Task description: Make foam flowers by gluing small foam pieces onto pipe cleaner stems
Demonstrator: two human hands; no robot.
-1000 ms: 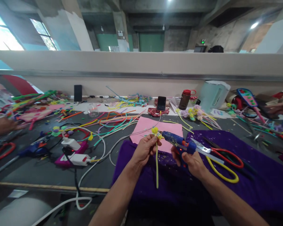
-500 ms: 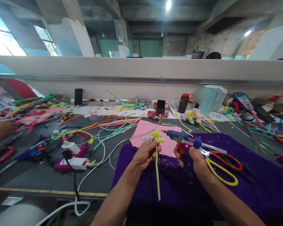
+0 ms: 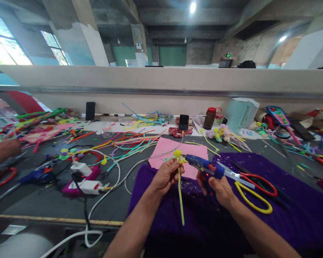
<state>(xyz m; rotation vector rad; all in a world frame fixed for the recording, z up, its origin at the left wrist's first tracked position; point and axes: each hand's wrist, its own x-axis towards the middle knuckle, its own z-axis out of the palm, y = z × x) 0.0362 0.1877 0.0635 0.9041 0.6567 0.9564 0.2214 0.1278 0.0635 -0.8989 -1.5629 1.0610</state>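
Left hand (image 3: pixel 165 176) is pinching the pipe-cleaner flower (image 3: pixel 178 154) upright by its stem; right hand (image 3: pixel 218 186) is gripping the glue gun (image 3: pixel 204 165), nozzle touching the bloom. Advisable: squeeze gently, keeping fingertips off hot glue.

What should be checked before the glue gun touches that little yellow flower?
1. Left hand pinches the yellow pipe-cleaner flower just under its head: ok.
2. Right hand wraps the blue glue gun, nozzle aimed at the flower head: ok.
3. Red light on the gun shows lit: ok.
4. Glue at the nozzle tip: cannot tell.
5. Left fingers sit close to the nozzle: not ok.
6. Scissors lie right beside the right hand on the purple cloth: not ok.
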